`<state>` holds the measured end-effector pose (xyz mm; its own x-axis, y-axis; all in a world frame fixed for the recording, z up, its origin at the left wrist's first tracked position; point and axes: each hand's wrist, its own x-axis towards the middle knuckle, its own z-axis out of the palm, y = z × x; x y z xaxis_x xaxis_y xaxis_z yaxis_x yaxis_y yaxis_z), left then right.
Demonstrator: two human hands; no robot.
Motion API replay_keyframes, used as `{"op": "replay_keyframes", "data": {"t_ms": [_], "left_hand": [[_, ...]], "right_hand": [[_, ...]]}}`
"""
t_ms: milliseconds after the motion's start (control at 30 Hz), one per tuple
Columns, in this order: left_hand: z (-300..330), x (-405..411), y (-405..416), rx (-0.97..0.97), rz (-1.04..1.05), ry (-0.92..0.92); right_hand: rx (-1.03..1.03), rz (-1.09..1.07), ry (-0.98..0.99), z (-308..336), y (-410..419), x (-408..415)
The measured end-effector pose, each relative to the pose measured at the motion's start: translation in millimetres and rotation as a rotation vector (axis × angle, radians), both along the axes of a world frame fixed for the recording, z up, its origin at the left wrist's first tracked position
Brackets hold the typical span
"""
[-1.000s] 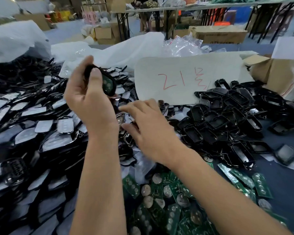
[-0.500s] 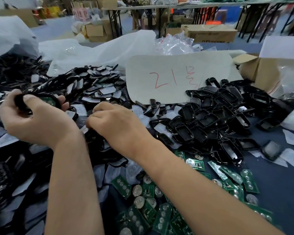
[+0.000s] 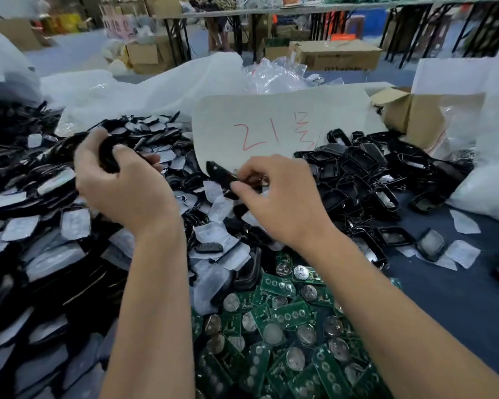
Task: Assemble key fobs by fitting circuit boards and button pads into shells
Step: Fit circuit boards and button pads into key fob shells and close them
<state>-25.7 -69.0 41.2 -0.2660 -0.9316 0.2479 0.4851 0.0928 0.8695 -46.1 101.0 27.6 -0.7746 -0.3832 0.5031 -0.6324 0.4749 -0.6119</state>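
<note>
My left hand grips a black key fob shell, raised over the pile at the left; most of the shell is hidden by my thumb and fingers. My right hand pinches a thin black piece between thumb and fingertips; it looks like a button pad or shell part, and blur keeps me from telling which. Below my forearms lies a heap of green circuit boards with coin cells. Open black shells are heaped at the right.
A big pile of black fob parts with pale film covers fills the left. A cardboard sheet with red writing leans at the middle back. White plastic bags, a cardboard box and folding tables lie beyond. Blue cloth covers the right.
My left hand moved right and up with its shell. My right hand came up off the pile holding a thin black piece and moved right.
</note>
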Motion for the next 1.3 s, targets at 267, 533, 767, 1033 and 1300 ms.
{"op": "replay_keyframes", "data": {"t_ms": [267,533,767,1033,1300], "left_hand": [[-42.7,-26.6,95.9,0.054,-0.417,-0.262],[-52.5,-19.8,123.0,-0.013,-0.841,-0.381],[-54.3,-15.6,120.1,-0.158,-0.955,-0.412],[-55.8,-14.9,108.4,-0.194,-1.100,-0.427],[-58.4,-17.0,94.8,-0.064,-1.239,-0.357]], "right_hand": [[-0.523,-0.074,-0.603,-17.9,85.7,-23.6],[-0.682,-0.028,-0.643,-25.8,91.8,-26.2],[-0.727,0.061,-0.724,-26.3,95.1,-28.0],[-0.922,0.129,-0.740,-28.0,96.3,-25.4],[-1.004,0.199,-0.770,-30.1,95.7,-26.3]]}}
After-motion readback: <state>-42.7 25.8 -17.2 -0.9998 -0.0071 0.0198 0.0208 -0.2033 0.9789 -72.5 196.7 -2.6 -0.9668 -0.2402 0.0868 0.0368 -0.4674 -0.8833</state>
